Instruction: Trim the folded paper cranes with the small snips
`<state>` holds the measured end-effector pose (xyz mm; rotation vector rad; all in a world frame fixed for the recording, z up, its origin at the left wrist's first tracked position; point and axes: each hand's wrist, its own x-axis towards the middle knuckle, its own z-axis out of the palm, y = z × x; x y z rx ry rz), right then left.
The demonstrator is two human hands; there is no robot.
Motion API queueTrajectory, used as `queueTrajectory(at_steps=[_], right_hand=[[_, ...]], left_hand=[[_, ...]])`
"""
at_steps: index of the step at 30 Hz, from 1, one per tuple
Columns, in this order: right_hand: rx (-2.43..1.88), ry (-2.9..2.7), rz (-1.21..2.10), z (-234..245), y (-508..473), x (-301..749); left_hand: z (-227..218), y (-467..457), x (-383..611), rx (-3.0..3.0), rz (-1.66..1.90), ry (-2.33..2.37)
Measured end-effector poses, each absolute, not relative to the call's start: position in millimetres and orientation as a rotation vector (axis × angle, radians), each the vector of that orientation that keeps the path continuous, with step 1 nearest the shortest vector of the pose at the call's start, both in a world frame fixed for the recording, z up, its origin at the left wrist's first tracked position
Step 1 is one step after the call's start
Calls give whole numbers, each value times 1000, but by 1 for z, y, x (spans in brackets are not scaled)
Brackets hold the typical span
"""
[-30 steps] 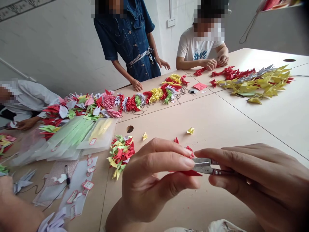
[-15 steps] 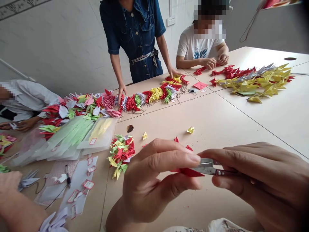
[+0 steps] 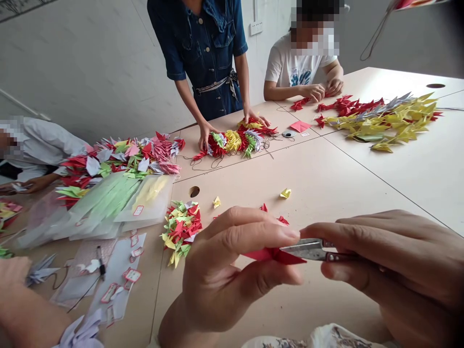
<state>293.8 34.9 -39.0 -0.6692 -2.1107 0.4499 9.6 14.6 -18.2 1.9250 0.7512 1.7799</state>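
Note:
Between the thumb and fingers of my left hand is pinched a red folded-paper crane, its pointed end toward the right. My right hand grips a pair of small metal scissors, their handles mostly hidden by my fingers. The blades lie against the red paper by my left fingertips; whether they are closed on it I cannot tell. Just behind my hands, red paper pieces and a yellow paper crane lie on the table. To the left sits a pile of mixed paper cranes.
Plastic bags of paper strips, labels and a black pen lie at left. A standing co-worker's hands touch strung cranes. Another person sits behind yellow and red strings. An arm reaches in at lower left.
The red crane shows more between my left fingers, and the scissor blades have shifted slightly. Across the table, the standing co-worker's hand has moved right, bunching the strung cranes together.

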Motion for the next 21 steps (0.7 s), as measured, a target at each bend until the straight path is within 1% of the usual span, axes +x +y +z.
queueTrajectory(at_steps=[5, 21], right_hand=[[-719, -2164, 373, -28, 35, 291], [-721, -2173, 376, -26, 36, 292]], left_hand=[[-8, -3, 2, 1920, 1562, 982], [-2, -4, 1, 1968, 1517, 958]])
